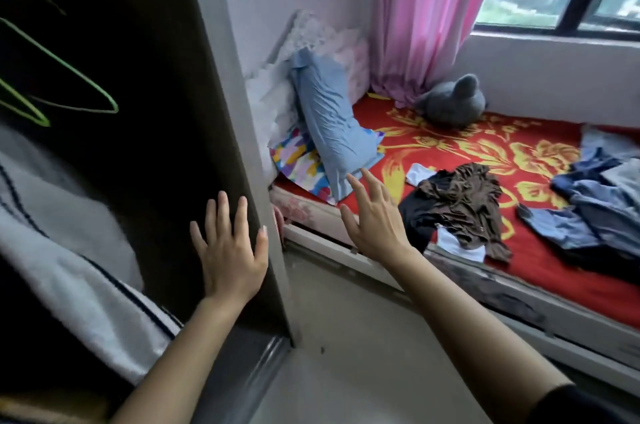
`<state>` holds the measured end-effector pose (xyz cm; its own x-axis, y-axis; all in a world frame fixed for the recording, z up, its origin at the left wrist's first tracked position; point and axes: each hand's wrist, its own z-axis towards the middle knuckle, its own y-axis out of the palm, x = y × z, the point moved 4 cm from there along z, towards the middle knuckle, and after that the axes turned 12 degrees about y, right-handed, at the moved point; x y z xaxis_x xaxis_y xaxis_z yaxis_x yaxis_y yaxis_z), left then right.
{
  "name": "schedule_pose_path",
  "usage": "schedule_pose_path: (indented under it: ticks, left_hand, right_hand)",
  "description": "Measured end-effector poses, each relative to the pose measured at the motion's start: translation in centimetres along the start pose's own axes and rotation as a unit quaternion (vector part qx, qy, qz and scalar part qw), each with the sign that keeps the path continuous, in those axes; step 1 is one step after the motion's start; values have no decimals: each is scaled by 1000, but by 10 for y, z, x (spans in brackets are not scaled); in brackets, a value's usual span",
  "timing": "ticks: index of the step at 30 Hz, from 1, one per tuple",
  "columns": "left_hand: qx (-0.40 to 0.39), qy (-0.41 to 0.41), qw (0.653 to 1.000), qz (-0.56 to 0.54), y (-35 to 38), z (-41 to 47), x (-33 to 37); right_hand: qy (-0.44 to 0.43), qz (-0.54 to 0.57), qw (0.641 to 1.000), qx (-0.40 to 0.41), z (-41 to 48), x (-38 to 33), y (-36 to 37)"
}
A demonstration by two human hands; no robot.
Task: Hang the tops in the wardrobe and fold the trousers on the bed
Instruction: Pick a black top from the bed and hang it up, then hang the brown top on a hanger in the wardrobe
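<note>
My left hand (230, 252) is held up with straight fingers in front of the dark wardrobe side panel (152, 132), holding nothing. My right hand (375, 215) is stretched out open over the edge of the bed (540, 299), fingers spread and empty. A brown top (465, 205) lies crumpled on the red and yellow bed cover, over a black garment (417, 215) and a white one (457, 241). A pile of blue denim trousers (599, 202) lies further right. Inside the wardrobe hang green wire hangers (62, 84) and a white garment with dark stripes (65, 233).
A light blue pillow (329, 125) leans against white lace pillows at the head of the bed, on a multicoloured cloth (298, 160). A grey plush toy (450, 101) sits by the pink curtain (426, 15) under the window. Grey floor runs between wardrobe and bed.
</note>
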<state>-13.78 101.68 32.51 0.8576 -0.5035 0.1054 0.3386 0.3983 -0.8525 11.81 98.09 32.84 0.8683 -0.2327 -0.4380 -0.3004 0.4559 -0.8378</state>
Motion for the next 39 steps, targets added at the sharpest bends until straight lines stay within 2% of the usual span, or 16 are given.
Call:
schedule_pose_path:
  ticks: [4, 9, 12, 16, 24, 30, 34, 39]
  left_hand:
    - [-12, 26, 999, -41, 46, 42, 87]
    - [-18, 68, 991, -114, 111, 107, 234]
    - [-49, 78, 985, -148, 151, 125, 318]
    - [-86, 129, 974, -165, 187, 130, 383]
    - [-166, 171, 960, -149, 314, 209, 424]
    - [-316, 224, 918, -91, 447, 271, 437]
    - [-351, 262, 895, -79, 515, 312, 454]
    - [-405, 247, 875, -101, 613, 328, 479]
  right_hand:
    - [44, -7, 999, -1, 3, 99, -26]
    - [137, -18, 990, 2, 20, 249, -71]
    - [192, -30, 981, -7, 25, 332, -90]
    - [279, -13, 960, -15, 27, 406, -99]
    - [363, -13, 930, -58, 95, 507, -56]
    - [371, -77, 915, -141, 180, 578, -1]
    - [397, -88, 897, -173, 232, 621, 34]
    - [426, -82, 870, -235, 254, 676, 103]
